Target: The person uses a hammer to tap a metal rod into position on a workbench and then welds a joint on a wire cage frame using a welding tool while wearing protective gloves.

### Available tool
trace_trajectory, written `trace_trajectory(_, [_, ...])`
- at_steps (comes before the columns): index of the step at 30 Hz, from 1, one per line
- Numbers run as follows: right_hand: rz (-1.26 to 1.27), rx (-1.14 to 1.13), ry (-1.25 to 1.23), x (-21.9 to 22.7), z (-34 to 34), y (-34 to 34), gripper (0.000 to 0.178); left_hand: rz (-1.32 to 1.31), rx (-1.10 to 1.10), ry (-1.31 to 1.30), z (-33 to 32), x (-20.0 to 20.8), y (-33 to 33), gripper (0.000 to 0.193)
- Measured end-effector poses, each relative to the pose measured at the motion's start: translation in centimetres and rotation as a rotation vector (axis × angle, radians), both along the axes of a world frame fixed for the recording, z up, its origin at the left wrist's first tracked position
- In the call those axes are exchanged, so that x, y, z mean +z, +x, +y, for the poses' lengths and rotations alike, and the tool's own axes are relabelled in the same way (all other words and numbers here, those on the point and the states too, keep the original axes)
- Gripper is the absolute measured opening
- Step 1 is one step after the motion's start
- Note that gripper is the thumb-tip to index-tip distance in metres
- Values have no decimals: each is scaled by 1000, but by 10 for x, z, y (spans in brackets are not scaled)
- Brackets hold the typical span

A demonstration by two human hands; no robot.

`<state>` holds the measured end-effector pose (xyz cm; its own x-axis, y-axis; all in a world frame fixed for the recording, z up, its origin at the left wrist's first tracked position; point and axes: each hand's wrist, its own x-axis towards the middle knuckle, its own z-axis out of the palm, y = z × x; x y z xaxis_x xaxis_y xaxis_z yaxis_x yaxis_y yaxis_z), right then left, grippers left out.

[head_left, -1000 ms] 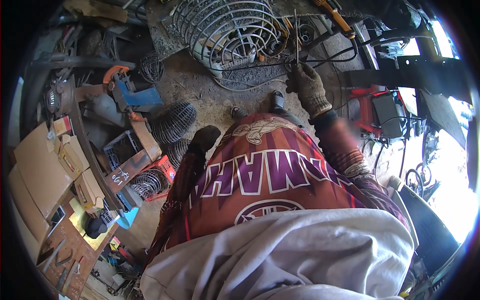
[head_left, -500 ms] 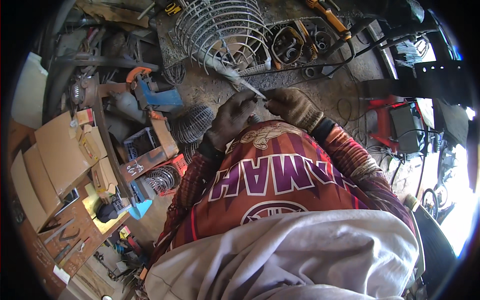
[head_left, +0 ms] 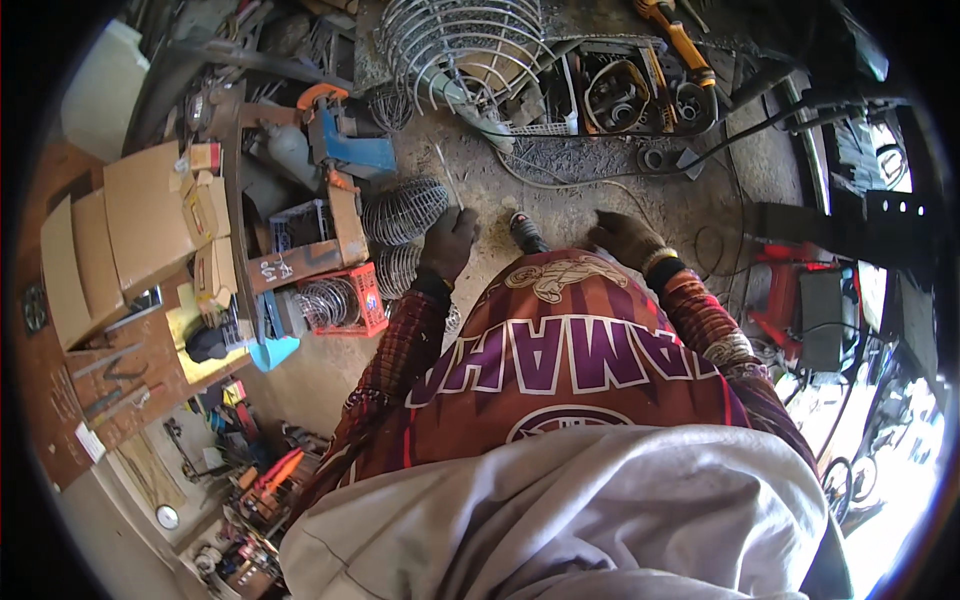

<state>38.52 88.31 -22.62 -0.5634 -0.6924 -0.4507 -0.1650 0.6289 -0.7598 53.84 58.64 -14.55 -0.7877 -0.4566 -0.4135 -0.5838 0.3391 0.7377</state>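
Observation:
My left hand point(head_left: 449, 245), in a dark work glove, is closed on a thin pale rod point(head_left: 447, 175) that points up and away from the fingers. Coils of wire point(head_left: 405, 211) lie just left of it. My right hand point(head_left: 625, 240), gloved too, hangs at the right in front of my shirt with its fingers apart and nothing visible in them. Beyond both hands stands a large round wire cage point(head_left: 460, 50). A grey-green tapered piece point(head_left: 462, 98) slants down at its near side, clear of my hands.
An open tray of parts point(head_left: 577, 95) and an orange-handled power tool point(head_left: 680, 45) lie at the back. A cable point(head_left: 570, 185) crosses the floor. At left stand a blue clamp-like tool point(head_left: 350, 150), a red crate point(head_left: 366, 298) and cardboard boxes point(head_left: 150, 220). Red equipment point(head_left: 780, 300) stands at right.
My hands were together at the tip of the pale tapered piece. Now they are apart, left hand lower with the thin rod, right hand drawn right. The view has shifted.

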Motion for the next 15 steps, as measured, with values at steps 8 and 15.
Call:
trace_trajectory(8, [-469,-526,363,-117,168,27,28,-231,-728,-548,-12,-123,199,18])
trace_trajectory(15, [-542,-645,277,-121,200,40,30,-227,-709,-599,-17,-130,213,17])
